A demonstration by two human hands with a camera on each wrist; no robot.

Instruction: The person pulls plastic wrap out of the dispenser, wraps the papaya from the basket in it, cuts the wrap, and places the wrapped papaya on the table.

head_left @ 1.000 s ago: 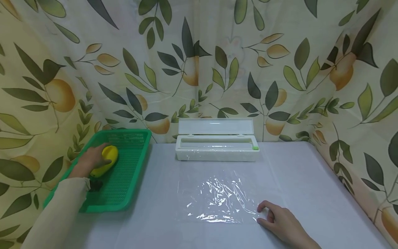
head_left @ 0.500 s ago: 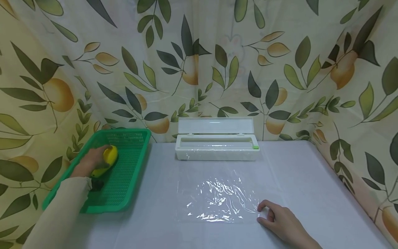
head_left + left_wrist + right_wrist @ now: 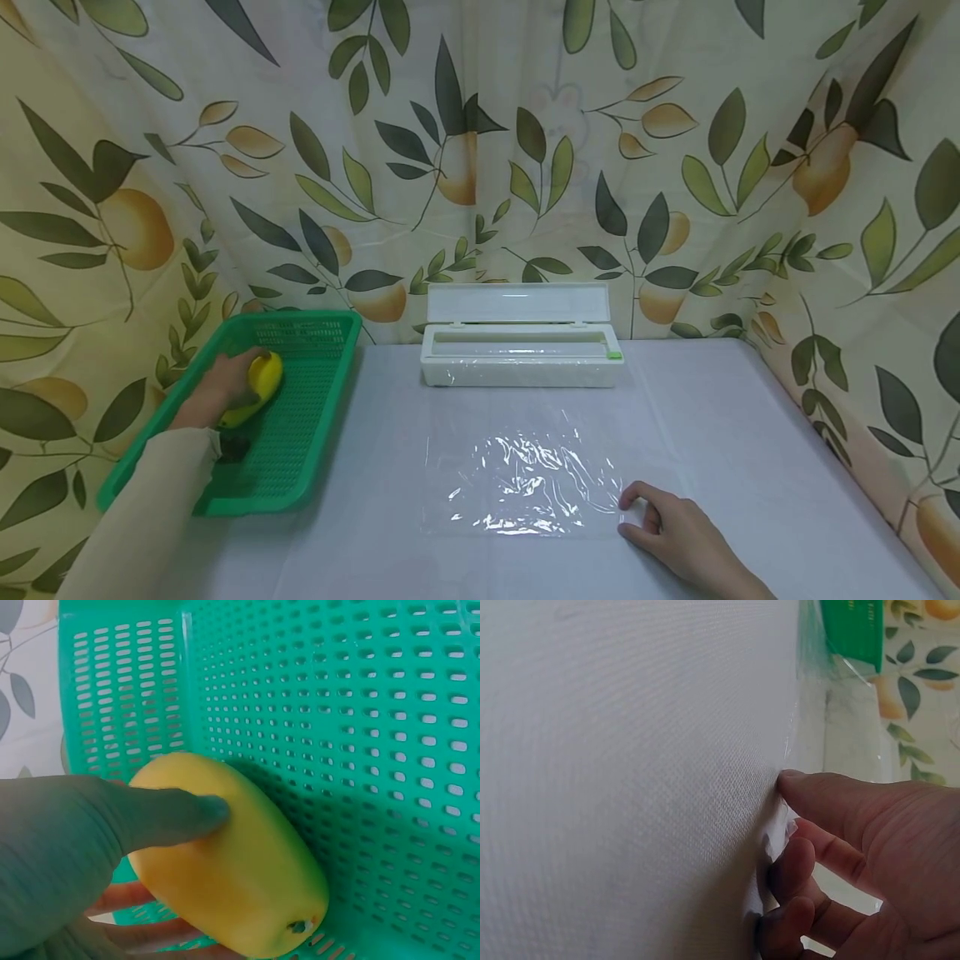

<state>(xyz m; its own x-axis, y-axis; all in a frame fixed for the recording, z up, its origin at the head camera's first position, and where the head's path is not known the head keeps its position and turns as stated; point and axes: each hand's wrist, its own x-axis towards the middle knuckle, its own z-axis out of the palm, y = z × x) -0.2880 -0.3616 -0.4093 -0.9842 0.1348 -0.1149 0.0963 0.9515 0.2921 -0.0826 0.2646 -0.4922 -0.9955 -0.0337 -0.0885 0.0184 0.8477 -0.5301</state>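
Note:
My left hand [image 3: 222,386] is inside the green basket [image 3: 324,417] at the left, holding a yellow mango [image 3: 266,379]. In the left wrist view, the thumb lies over the top of the mango [image 3: 232,862] and the fingers reach around its lower side. A sheet of clear plastic wrap [image 3: 525,475] lies flat and slightly wrinkled on the table. At its right edge rests my right hand [image 3: 678,533], thumb and index fingertips apart and touching down. A small crumpled bit of wrap [image 3: 792,826] shows by the index finger in the right wrist view.
A white plastic wrap dispenser [image 3: 521,372] with its lid raised stands at the back of the table, a green slider at its right end. The white tablecloth [image 3: 750,433] spreads to the right. A patterned curtain [image 3: 525,167] encloses the back and sides.
The left hand's fingers have closed further around the mango, which has barely shifted in the basket. The right hand stays in place at the wrap's edge.

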